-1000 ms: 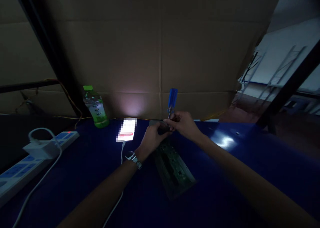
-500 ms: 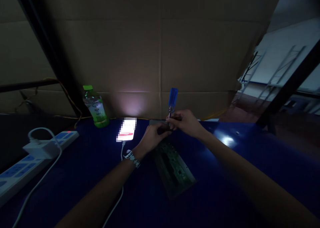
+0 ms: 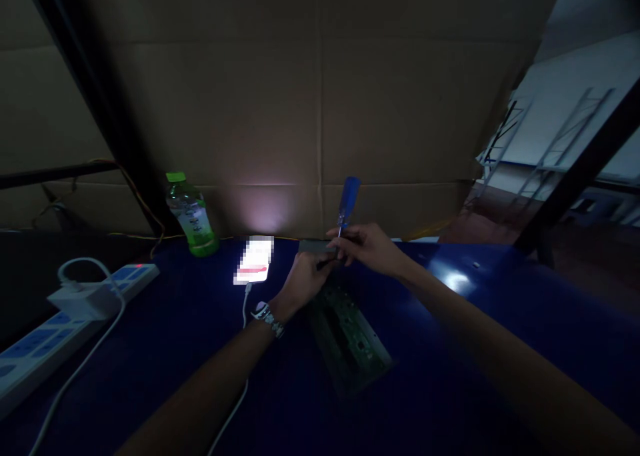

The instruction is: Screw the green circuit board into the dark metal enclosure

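My right hand [image 3: 367, 248] pinches a blue-handled metal screwdriver [image 3: 349, 199] by its shaft, leaning near the far end of this long green circuit board [image 3: 353, 339] on the blue worktop [image 3: 425, 403]; my left hand's [image 3: 304, 277] grip is unclear. Seemingly placing the tip; steadiness needed!

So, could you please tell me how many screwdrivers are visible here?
1: the blue-handled screwdriver, at the right hand, its handle pointing up. Others may be hidden.
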A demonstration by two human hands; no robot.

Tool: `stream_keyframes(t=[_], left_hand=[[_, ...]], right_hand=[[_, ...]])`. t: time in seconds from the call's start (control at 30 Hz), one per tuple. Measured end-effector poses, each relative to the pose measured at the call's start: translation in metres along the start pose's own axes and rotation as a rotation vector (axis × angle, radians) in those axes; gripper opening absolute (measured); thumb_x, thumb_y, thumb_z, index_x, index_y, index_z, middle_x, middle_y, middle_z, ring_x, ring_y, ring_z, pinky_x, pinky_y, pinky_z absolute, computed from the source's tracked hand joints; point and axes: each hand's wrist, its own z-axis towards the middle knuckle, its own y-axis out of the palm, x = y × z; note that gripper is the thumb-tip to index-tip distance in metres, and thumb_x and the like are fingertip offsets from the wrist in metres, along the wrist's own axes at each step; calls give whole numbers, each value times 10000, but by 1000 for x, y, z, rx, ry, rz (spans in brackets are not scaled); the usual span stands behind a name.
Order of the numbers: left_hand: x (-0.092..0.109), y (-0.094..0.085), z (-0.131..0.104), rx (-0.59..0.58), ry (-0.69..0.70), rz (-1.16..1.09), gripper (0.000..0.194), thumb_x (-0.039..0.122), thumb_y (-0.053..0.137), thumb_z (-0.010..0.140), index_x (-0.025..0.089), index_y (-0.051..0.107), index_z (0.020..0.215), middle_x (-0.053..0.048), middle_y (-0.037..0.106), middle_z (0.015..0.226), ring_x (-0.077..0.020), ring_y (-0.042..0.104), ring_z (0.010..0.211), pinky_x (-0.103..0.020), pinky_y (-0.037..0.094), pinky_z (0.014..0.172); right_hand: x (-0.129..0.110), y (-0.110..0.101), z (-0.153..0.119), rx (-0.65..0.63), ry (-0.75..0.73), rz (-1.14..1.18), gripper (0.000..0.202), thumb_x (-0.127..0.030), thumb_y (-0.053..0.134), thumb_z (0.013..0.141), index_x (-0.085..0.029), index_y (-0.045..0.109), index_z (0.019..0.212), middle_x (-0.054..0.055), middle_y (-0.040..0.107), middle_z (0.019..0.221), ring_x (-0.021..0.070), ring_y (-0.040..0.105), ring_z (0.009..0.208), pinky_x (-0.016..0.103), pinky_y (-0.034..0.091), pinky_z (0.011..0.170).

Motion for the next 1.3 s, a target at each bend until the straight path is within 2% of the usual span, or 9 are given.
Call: stream_keyframes(t=[0.1,0.3,0.5,0.6,0.67,0.8,0.9,1.03,1.3], left_hand=[[1,-3,1,-47,4,-5,220,228,530,889,154,734,856,-5,687,738,-136,596,666,-236,429,629],[7,-9,1,-126,-16,-17,251,219,488,910,141,717,843,-36,708,800,-147,622,702,-243,443,647],[6,-16,-1,-79,22,23,213,258,533,881,208,717,976,-37,725,967,-173,646,870,-279,468,793],[11,-29,4,52,-6,166,194,286,551,854,178,694,781,-22,687,740,-147,592,663,-255,436,639],[19,-40,5,90,-83,289,326,311,541,846,170,589,556,13,537,509,-110,449,471,-242,327,492],[39,-51,-16,-106,-275,428,492,401,570,806,187,441,383,34,352,357,-82,273,320,-267,168,404],[50,-44,-46,-205,-367,466,502,525,580,790,202,504,412,5,426,366,-113,360,330,-273,233,413],[57,-28,-67,-216,-396,458,352,466,620,765,201,598,534,-44,565,492,-161,496,414,-283,298,454],[41,-22,-36,-254,-379,521,166,309,631,657,190,601,545,-51,598,535,-152,519,435,-255,318,443]], right_hand=[[-4,-5,0,-42,1,-18,205,-317,627,827,-155,709,922,38,699,717,151,664,618,291,562,584],[-2,-1,2,65,5,-74,233,-381,673,801,-155,661,747,25,672,596,154,661,545,274,542,551],[5,8,-1,203,12,-76,318,-446,700,770,-184,558,658,-10,606,528,151,630,492,263,505,483],[4,7,-3,273,-12,-131,355,-491,673,788,-187,546,657,-7,596,519,153,618,477,261,481,473],[0,3,-6,327,-37,-146,379,-527,637,810,-190,542,666,2,606,537,155,621,489,260,478,486],[-7,-11,-19,396,-44,-239,395,-538,502,899,-200,517,694,-5,589,536,138,581,463,249,420,469],[0,-18,-39,279,32,-421,393,-460,422,950,-217,441,642,-33,488,454,127,492,420,256,338,452],[18,-16,-67,76,188,-756,352,-334,443,928,-202,468,603,3,543,524,141,508,484,279,248,470],[22,0,-85,-138,276,-1088,299,-268,462,874,-196,617,629,77,678,669,203,613,574,295,272,490]])
